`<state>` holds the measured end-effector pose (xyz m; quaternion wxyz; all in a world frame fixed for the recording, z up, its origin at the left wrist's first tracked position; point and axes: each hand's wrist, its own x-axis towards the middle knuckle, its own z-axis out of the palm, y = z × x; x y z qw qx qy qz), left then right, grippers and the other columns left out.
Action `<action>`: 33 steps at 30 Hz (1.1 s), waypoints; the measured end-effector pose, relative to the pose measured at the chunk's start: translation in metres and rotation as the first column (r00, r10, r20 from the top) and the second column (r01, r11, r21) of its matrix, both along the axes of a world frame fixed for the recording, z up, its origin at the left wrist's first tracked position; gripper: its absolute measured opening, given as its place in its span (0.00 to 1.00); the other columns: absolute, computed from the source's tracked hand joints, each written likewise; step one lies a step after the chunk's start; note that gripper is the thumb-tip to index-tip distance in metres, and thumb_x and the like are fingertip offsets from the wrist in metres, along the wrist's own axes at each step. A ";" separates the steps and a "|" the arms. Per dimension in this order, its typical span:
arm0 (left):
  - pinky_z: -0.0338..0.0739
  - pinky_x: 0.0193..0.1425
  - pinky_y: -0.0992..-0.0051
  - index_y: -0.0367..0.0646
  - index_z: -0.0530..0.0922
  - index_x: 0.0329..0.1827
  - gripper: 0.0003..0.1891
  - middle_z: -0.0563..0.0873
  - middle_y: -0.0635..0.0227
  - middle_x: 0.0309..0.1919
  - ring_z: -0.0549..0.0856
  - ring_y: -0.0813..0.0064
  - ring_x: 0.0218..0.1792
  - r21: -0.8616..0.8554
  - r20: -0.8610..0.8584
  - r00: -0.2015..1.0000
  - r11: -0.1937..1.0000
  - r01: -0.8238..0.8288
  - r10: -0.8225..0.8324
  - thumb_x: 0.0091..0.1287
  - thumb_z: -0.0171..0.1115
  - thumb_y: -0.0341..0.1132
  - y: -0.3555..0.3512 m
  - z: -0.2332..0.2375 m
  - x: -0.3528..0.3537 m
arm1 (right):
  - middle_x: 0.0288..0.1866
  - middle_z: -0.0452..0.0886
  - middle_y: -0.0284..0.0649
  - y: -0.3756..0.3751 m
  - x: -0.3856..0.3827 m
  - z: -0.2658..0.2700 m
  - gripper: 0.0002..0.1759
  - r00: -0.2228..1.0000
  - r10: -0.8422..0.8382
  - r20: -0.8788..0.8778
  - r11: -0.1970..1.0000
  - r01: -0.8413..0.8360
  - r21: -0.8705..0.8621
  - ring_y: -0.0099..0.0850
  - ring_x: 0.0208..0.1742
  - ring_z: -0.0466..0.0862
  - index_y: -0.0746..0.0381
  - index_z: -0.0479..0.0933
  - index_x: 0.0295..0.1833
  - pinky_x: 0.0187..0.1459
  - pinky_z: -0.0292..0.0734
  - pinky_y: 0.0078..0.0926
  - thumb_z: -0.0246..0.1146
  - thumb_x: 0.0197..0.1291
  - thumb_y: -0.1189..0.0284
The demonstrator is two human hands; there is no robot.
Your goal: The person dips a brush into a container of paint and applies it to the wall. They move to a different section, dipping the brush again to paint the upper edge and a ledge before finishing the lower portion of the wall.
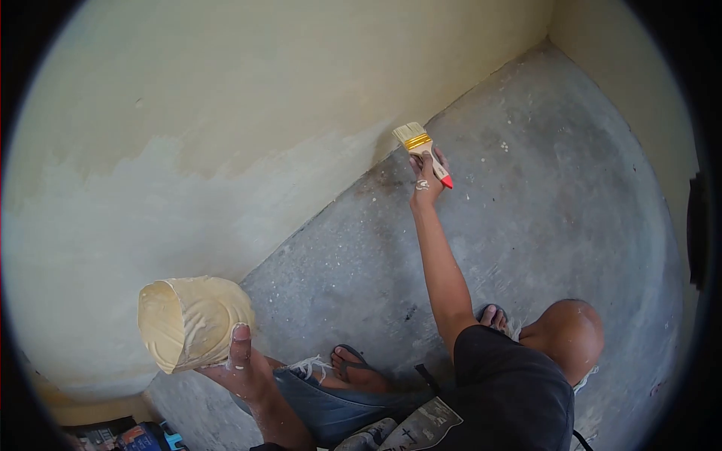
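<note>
A paintbrush (416, 140) with pale bristles, a gold band and a red-tipped handle is held in my right hand (429, 174), its bristles close to the foot of the wall (248, 98). Whitish paint marks that hand near the wrist. At the lower left, my left hand (244, 368) grips a paint-coated, cream-coloured container (214, 308), tilted so its opening faces left. The thumb lies on its side; the other fingers are hidden beneath it. Fresh-looking paler paint covers the wall's lower left part.
The grey concrete floor (481, 225) has paint specks and meets the wall along a diagonal edge. A corner stands at the upper right. My sandalled foot (359, 370) and bent knee (571, 334) are below. Boxes and blue items (143, 437) lie at the bottom left.
</note>
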<state>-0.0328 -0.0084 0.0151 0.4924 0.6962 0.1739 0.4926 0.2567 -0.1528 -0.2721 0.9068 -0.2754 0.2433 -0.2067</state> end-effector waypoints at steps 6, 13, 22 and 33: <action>0.67 0.72 0.60 0.40 0.58 0.72 0.41 0.71 0.55 0.64 0.74 0.58 0.64 0.029 0.007 1.000 0.999 -0.015 0.015 0.55 0.71 0.28 -0.001 -0.003 0.003 | 0.52 0.80 0.48 0.022 -0.007 0.010 0.20 0.999 0.049 0.018 0.999 -0.050 0.014 0.34 0.44 0.86 0.72 0.72 0.59 0.43 0.88 0.26 0.65 0.64 0.78; 0.72 0.68 0.58 0.39 0.57 0.72 0.41 0.72 0.51 0.62 0.79 0.50 0.59 0.048 -0.027 0.999 0.998 0.044 -0.043 0.56 0.68 0.28 0.003 0.003 0.002 | 0.43 0.89 0.41 0.082 -0.081 0.045 0.11 0.746 0.476 0.465 0.477 0.226 -0.850 0.33 0.41 0.89 0.65 0.84 0.46 0.43 0.84 0.25 0.72 0.56 0.79; 0.64 0.73 0.56 0.43 0.56 0.74 0.47 0.68 0.57 0.66 0.70 0.55 0.66 -0.069 0.005 1.000 0.997 0.027 -0.027 0.49 0.72 0.29 0.010 0.005 -0.004 | 0.43 0.89 0.42 0.064 -0.022 0.018 0.06 0.830 0.406 0.382 0.491 0.154 -0.857 0.35 0.52 0.88 0.64 0.85 0.39 0.49 0.84 0.28 0.70 0.55 0.82; 0.64 0.73 0.55 0.42 0.55 0.75 0.47 0.68 0.55 0.66 0.70 0.54 0.67 -0.067 0.002 0.999 0.997 0.037 -0.037 0.50 0.71 0.30 0.012 0.003 -0.004 | 0.58 0.84 0.44 0.131 -0.079 0.040 0.10 0.773 0.530 0.349 0.249 0.251 -0.935 0.40 0.57 0.85 0.55 0.84 0.43 0.57 0.81 0.35 0.63 0.57 0.76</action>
